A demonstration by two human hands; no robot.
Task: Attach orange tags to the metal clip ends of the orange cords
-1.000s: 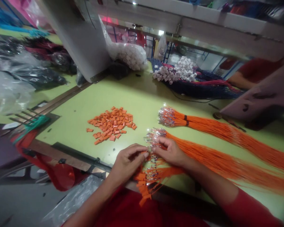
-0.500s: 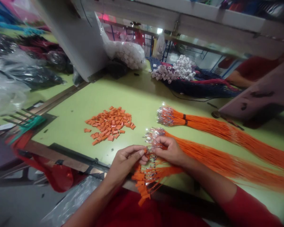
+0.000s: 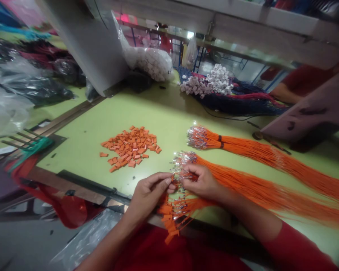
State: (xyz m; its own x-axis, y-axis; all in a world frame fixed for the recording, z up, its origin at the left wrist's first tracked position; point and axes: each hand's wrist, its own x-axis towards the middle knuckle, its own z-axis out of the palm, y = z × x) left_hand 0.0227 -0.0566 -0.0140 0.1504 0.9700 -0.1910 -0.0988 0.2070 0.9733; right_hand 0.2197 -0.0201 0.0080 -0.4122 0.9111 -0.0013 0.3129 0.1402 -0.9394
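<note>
My left hand (image 3: 149,192) and my right hand (image 3: 202,180) meet at the near edge of a green table (image 3: 164,113), fingertips pinched together. Between them is the metal-tipped end of an orange cord from the loose bundle (image 3: 257,192) under my right hand. What my left fingers pinch is too small to name. Cords with orange tags fitted (image 3: 171,218) hang over the table edge below my hands. A pile of small orange tags (image 3: 131,147) lies to the left. A second, tied orange cord bundle (image 3: 260,152) lies further back.
A white machine housing (image 3: 93,45) stands at the back left beside a bag of white pieces (image 3: 151,62). Dark cords with white tags (image 3: 214,84) lie at the back. Another person's arm (image 3: 285,94) rests at the far right, behind a slanted board (image 3: 313,113). Plastic bags (image 3: 14,94) crowd the left.
Both hands stay pinched together at the cord tips, with only small finger shifts. The view has drifted slightly.
</note>
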